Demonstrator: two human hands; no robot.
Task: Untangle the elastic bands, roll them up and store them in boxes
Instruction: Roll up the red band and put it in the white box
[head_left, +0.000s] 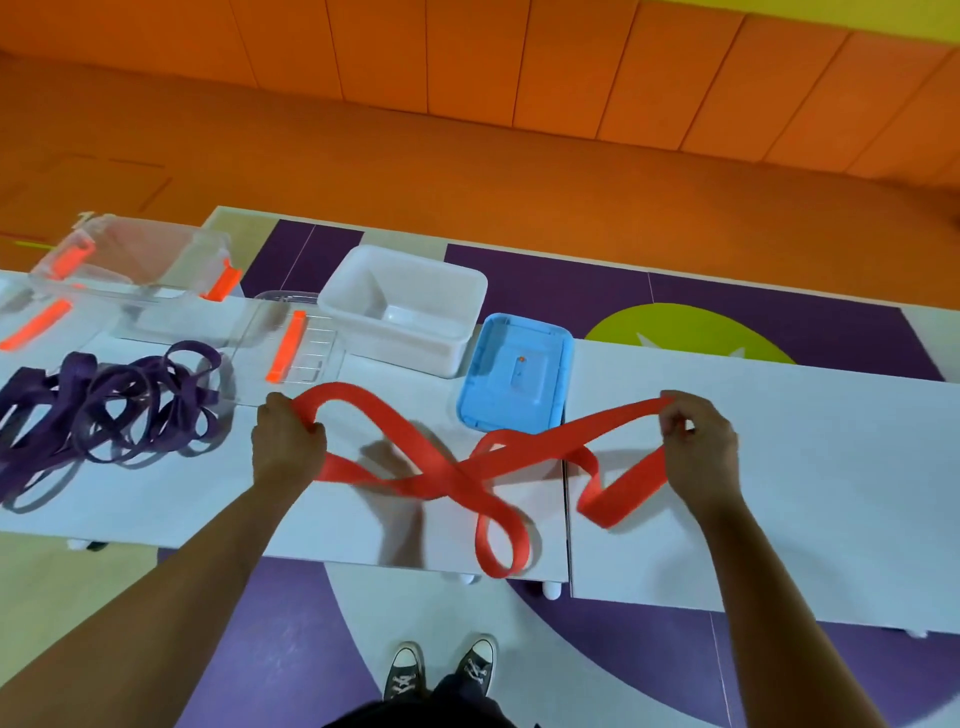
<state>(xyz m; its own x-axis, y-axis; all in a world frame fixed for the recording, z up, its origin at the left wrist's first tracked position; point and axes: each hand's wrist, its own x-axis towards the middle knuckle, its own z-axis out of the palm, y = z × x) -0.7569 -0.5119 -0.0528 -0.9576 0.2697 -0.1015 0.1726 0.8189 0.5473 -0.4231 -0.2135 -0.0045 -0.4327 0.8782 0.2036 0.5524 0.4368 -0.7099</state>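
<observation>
Bare forearms, black white-toed sneakers, seemingly dark trousers

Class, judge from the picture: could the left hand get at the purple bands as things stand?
Probably yes: the purple bands lie beside the left hand, with only bare table between. But that hand grips the red band, so it would need to let go first.
</observation>
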